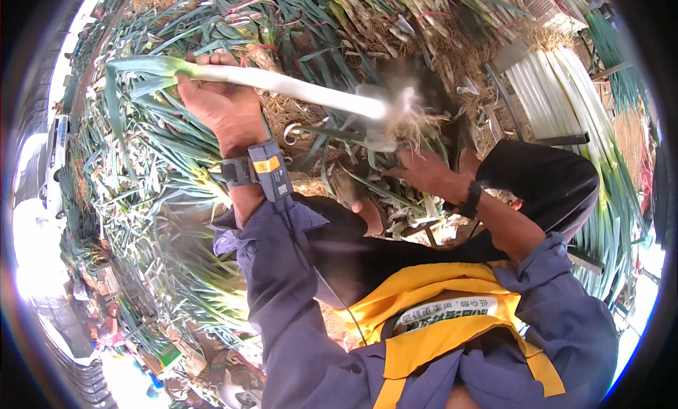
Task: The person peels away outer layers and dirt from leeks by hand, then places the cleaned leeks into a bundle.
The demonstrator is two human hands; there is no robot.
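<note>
My left hand (220, 99) grips one long green onion (291, 89) where the white stalk meets the green leaves. The stalk lies nearly level and points to the right, its leaves drooping at the left. Fine roots (416, 120) spread from its right end, blurred. Just below those roots is my right hand (431, 171), fingers bent towards the left. A pale grey shape beside its fingertips is too smeared to name, and I cannot tell whether the hand holds it.
Unpeeled green onions (365, 22) with dry roots lie in tied bundles ahead. On the right, clean white-stalked onions (551, 91) rest in a row against a metal bar (561, 139). Loose leaves and peelings (153, 197) cover the ground at left. My bent knee (545, 181) stands beside the row.
</note>
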